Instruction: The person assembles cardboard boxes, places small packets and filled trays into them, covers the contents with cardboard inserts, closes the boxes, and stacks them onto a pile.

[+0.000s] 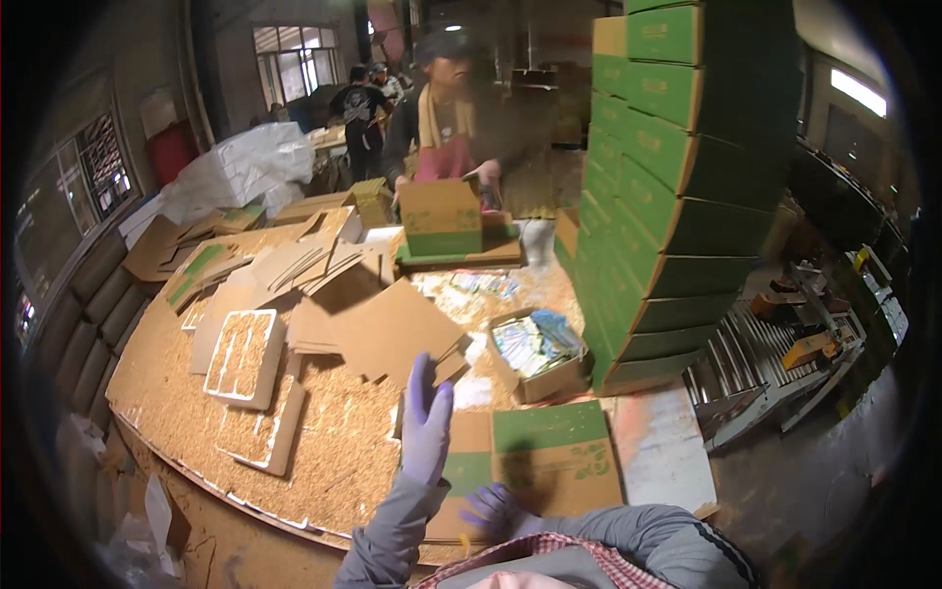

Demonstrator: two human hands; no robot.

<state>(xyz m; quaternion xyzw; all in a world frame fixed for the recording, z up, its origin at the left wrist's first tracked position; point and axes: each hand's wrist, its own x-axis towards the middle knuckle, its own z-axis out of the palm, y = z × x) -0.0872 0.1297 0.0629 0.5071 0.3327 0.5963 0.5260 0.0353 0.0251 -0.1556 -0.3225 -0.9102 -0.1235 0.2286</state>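
My left hand (425, 422), in a purple glove, is raised with fingers apart, holding nothing, just below some loose brown cardboard sheets (378, 329). My right hand (496, 510), also gloved, rests with loosely spread fingers at the lower part of flattened green-and-brown cartons (549, 456). An open box of colourful printed packets (533, 344) sits beyond those cartons. On the left, white foam trays (240, 358) filled with wood shavings lie on a shavings-covered work table (167, 373).
A tall stack of green cartons (667, 236) stands at the right, beside a roller conveyor (726, 368). Across the table a co-worker (442, 128) stands behind an upright carton (440, 221). Other people (358, 113) and a plastic-wrapped bundle (235, 167) are farther back.
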